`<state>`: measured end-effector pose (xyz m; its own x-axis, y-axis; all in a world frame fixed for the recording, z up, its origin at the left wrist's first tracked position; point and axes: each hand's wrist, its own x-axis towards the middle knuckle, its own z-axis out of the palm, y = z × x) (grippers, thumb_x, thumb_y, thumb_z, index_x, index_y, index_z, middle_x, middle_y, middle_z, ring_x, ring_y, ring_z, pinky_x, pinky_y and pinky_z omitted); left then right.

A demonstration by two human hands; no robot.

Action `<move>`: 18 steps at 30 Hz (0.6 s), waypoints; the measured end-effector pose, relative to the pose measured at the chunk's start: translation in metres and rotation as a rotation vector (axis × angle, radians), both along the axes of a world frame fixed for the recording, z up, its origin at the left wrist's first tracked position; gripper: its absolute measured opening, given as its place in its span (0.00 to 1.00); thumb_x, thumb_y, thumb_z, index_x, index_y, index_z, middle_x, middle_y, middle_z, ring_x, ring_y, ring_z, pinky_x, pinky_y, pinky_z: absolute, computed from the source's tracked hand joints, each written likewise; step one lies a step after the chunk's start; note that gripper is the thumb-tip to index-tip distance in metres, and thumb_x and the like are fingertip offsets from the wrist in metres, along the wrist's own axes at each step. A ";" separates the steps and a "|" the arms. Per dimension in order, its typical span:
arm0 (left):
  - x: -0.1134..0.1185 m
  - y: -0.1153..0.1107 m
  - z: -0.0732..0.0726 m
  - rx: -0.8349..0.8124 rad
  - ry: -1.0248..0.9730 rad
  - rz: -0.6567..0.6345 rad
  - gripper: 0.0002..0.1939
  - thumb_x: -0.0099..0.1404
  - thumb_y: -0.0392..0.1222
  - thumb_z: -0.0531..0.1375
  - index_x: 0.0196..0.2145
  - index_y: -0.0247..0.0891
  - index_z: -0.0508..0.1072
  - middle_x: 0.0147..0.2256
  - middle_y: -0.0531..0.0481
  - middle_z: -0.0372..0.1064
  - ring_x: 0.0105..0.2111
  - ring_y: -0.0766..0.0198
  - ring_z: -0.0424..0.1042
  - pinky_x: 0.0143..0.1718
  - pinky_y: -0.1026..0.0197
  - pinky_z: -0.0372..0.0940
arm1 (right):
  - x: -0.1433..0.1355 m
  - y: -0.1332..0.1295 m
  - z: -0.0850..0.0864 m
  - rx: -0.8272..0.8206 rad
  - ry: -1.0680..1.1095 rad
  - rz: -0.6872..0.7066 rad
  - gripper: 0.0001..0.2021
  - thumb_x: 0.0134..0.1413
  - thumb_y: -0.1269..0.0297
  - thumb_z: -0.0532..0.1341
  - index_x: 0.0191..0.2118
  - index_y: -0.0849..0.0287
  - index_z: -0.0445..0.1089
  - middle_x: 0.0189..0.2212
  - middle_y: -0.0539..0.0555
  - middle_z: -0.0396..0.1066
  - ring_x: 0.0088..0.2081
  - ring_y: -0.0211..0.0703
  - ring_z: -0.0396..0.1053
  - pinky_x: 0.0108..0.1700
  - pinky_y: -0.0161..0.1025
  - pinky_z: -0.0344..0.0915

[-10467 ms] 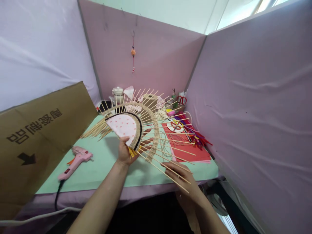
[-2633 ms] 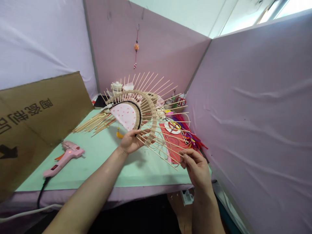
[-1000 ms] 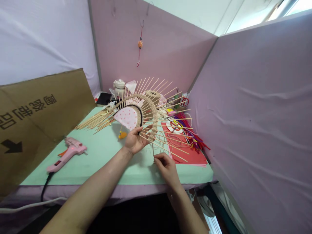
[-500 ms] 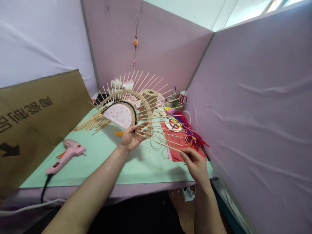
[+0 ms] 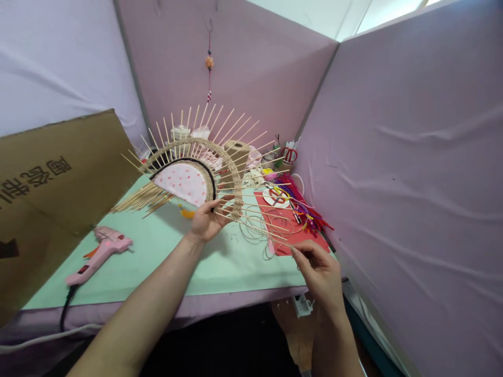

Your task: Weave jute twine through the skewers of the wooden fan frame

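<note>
Head view, half-round stick fan (image 5: pixel 183 180): held above the mint-green surface (image 5: pixel 157 277), its spokes (image 5: pixel 224 124) radiating outward.
Woven band (image 5: pixel 238 188): judged liable to loosen at its lower end should tension on the tan strand (image 5: pixel 288 244), apparently twine, slacken.
Spokes: thin; a hard sideways pull could bend them or spoil their spacing.
Loose twine loops (image 5: pixel 253 242): below the spoke tips; could snag or knot.
Left hand (image 5: pixel 207 221): fingers clamped on the fan's lower right corner, thumb in front, others behind.
Right hand (image 5: pixel 320 268): thumb and forefinger pinched on the strand, just beyond the lowest spokes; woven band well apart from these fingers.
</note>
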<state>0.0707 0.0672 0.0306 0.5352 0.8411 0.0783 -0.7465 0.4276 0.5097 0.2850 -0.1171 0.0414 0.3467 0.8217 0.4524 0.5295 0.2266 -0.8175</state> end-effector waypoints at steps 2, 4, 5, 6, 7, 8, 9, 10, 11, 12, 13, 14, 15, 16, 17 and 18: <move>0.001 0.000 0.000 -0.014 -0.012 -0.019 0.18 0.63 0.33 0.49 0.46 0.31 0.73 0.38 0.41 0.77 0.40 0.55 0.76 0.43 0.52 0.70 | -0.007 0.003 -0.003 -0.054 -0.057 0.107 0.07 0.56 0.63 0.61 0.29 0.57 0.71 0.25 0.51 0.68 0.27 0.39 0.63 0.31 0.36 0.60; 0.004 -0.001 0.002 -0.038 -0.018 -0.032 0.17 0.63 0.34 0.49 0.43 0.30 0.74 0.36 0.41 0.77 0.40 0.56 0.76 0.43 0.54 0.70 | -0.019 0.011 -0.010 -0.126 -0.141 0.247 0.07 0.57 0.65 0.59 0.28 0.57 0.70 0.24 0.51 0.68 0.27 0.39 0.64 0.31 0.35 0.60; 0.005 -0.001 0.003 -0.052 -0.022 -0.034 0.16 0.63 0.34 0.49 0.42 0.30 0.75 0.36 0.41 0.77 0.40 0.56 0.76 0.43 0.54 0.70 | -0.027 0.015 -0.015 -0.158 -0.188 0.318 0.07 0.57 0.66 0.59 0.28 0.57 0.70 0.24 0.51 0.68 0.27 0.38 0.64 0.31 0.35 0.60; 0.007 -0.003 0.005 -0.065 -0.027 -0.034 0.16 0.64 0.34 0.49 0.41 0.30 0.75 0.36 0.41 0.77 0.39 0.56 0.76 0.43 0.55 0.71 | -0.035 0.020 -0.020 -0.181 -0.234 0.385 0.07 0.57 0.68 0.58 0.28 0.57 0.70 0.24 0.50 0.68 0.28 0.38 0.65 0.32 0.35 0.60; 0.010 -0.004 0.007 -0.077 -0.034 -0.038 0.16 0.64 0.35 0.49 0.41 0.29 0.75 0.36 0.40 0.77 0.39 0.56 0.76 0.42 0.55 0.71 | -0.044 0.025 -0.025 -0.193 -0.275 0.443 0.07 0.56 0.69 0.58 0.29 0.57 0.70 0.25 0.50 0.68 0.29 0.38 0.65 0.33 0.34 0.60; 0.012 -0.007 0.009 -0.090 -0.041 -0.044 0.16 0.64 0.35 0.49 0.41 0.28 0.74 0.36 0.40 0.77 0.39 0.57 0.76 0.42 0.56 0.71 | -0.053 0.031 -0.031 -0.197 -0.312 0.491 0.07 0.56 0.71 0.58 0.29 0.57 0.70 0.25 0.50 0.68 0.30 0.39 0.66 0.34 0.34 0.60; 0.015 -0.010 0.011 -0.102 -0.048 -0.056 0.17 0.65 0.36 0.48 0.42 0.28 0.74 0.36 0.40 0.77 0.38 0.57 0.76 0.41 0.56 0.71 | -0.061 0.036 -0.035 -0.196 -0.346 0.522 0.07 0.56 0.72 0.57 0.30 0.57 0.70 0.26 0.50 0.68 0.31 0.39 0.66 0.34 0.34 0.60; 0.018 -0.014 0.013 -0.111 -0.053 -0.070 0.17 0.65 0.36 0.48 0.43 0.27 0.74 0.36 0.39 0.77 0.37 0.57 0.76 0.41 0.56 0.71 | -0.068 0.041 -0.039 -0.195 -0.378 0.538 0.07 0.55 0.72 0.57 0.30 0.57 0.70 0.26 0.50 0.68 0.31 0.39 0.66 0.35 0.34 0.60; 0.021 -0.018 0.015 -0.120 -0.056 -0.089 0.18 0.65 0.37 0.48 0.43 0.27 0.74 0.36 0.40 0.77 0.36 0.57 0.76 0.40 0.56 0.71 | -0.074 0.047 -0.043 -0.195 -0.411 0.541 0.07 0.55 0.73 0.57 0.30 0.57 0.69 0.26 0.51 0.67 0.31 0.39 0.66 0.35 0.33 0.59; 0.023 -0.023 0.017 -0.127 -0.057 -0.107 0.18 0.65 0.37 0.48 0.44 0.28 0.74 0.36 0.40 0.77 0.36 0.57 0.76 0.40 0.55 0.71 | -0.078 0.052 -0.045 -0.194 -0.443 0.532 0.06 0.55 0.73 0.57 0.30 0.58 0.69 0.27 0.51 0.67 0.31 0.39 0.65 0.35 0.33 0.59; 0.025 -0.027 0.019 -0.135 -0.056 -0.124 0.18 0.66 0.37 0.48 0.44 0.28 0.74 0.35 0.40 0.77 0.35 0.57 0.76 0.40 0.55 0.71 | -0.080 0.057 -0.046 -0.194 -0.470 0.517 0.06 0.55 0.73 0.56 0.29 0.58 0.68 0.27 0.51 0.67 0.32 0.39 0.65 0.35 0.33 0.59; 0.026 -0.031 0.021 -0.143 -0.055 -0.138 0.18 0.66 0.37 0.48 0.44 0.28 0.73 0.35 0.40 0.77 0.35 0.57 0.76 0.40 0.54 0.71 | -0.081 0.062 -0.047 -0.192 -0.491 0.497 0.06 0.55 0.73 0.56 0.29 0.58 0.68 0.28 0.52 0.67 0.32 0.39 0.65 0.35 0.33 0.59; 0.027 -0.034 0.023 -0.151 -0.053 -0.148 0.18 0.66 0.37 0.48 0.45 0.28 0.73 0.34 0.40 0.77 0.35 0.57 0.77 0.41 0.53 0.71 | -0.079 0.067 -0.047 -0.190 -0.502 0.474 0.06 0.54 0.73 0.56 0.29 0.58 0.68 0.29 0.52 0.67 0.33 0.39 0.65 0.35 0.33 0.58; 0.026 -0.036 0.025 -0.159 -0.051 -0.154 0.18 0.65 0.37 0.48 0.45 0.28 0.73 0.34 0.40 0.77 0.35 0.56 0.77 0.41 0.53 0.71 | -0.076 0.071 -0.047 -0.189 -0.500 0.448 0.06 0.54 0.73 0.56 0.28 0.58 0.67 0.29 0.52 0.68 0.33 0.40 0.66 0.35 0.33 0.58; 0.025 -0.038 0.027 -0.166 -0.047 -0.154 0.18 0.65 0.36 0.48 0.45 0.28 0.73 0.35 0.41 0.77 0.35 0.57 0.77 0.42 0.52 0.71 | -0.070 0.076 -0.047 -0.188 -0.487 0.416 0.06 0.53 0.73 0.56 0.28 0.58 0.67 0.29 0.52 0.69 0.33 0.40 0.66 0.35 0.34 0.58; 0.023 -0.038 0.029 -0.171 -0.041 -0.148 0.18 0.65 0.35 0.48 0.45 0.29 0.73 0.35 0.41 0.77 0.35 0.57 0.77 0.42 0.52 0.71 | -0.064 0.080 -0.048 -0.187 -0.464 0.375 0.06 0.53 0.74 0.56 0.28 0.58 0.67 0.29 0.52 0.69 0.33 0.40 0.66 0.35 0.34 0.57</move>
<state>0.0940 0.0289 0.0593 0.6534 0.7562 -0.0346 -0.6877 0.6120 0.3906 0.2213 -0.0366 -0.0061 -0.1789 0.9291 0.3236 0.7512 0.3414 -0.5649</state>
